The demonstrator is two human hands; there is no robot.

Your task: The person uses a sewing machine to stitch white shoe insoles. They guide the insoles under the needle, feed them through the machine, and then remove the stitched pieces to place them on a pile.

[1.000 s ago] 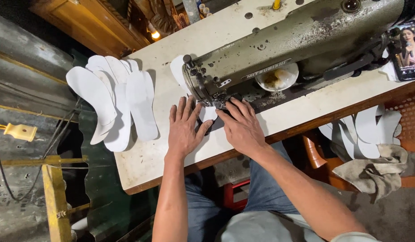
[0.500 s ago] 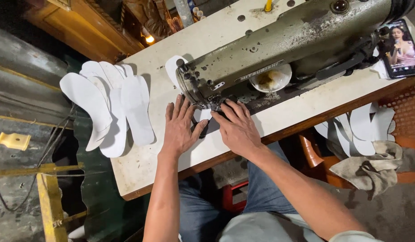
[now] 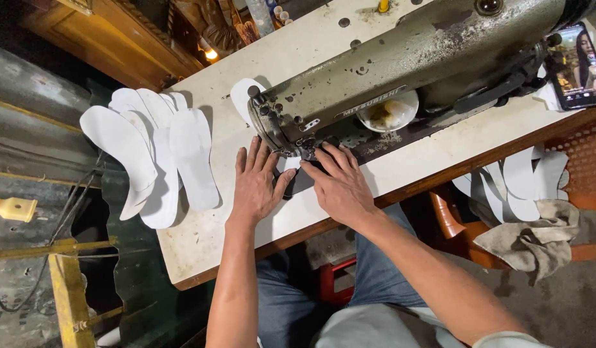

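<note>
A fanned stack of white sole-shaped cutouts is lying at the left of the cream tabletop. The left hand and right hand, both flat with fingers spread, are pressing 1 white piece under the needle of the grey metal sewing machine; steady, even pressure with fingertips clear of the needle seems wise.

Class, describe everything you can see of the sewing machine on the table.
The sewing machine is a long, grey-green metal body, worn and speckled, lying diagonally across the white table. Its needle end faces the person, whose left hand and right hand press a white piece flat beneath it.
</note>
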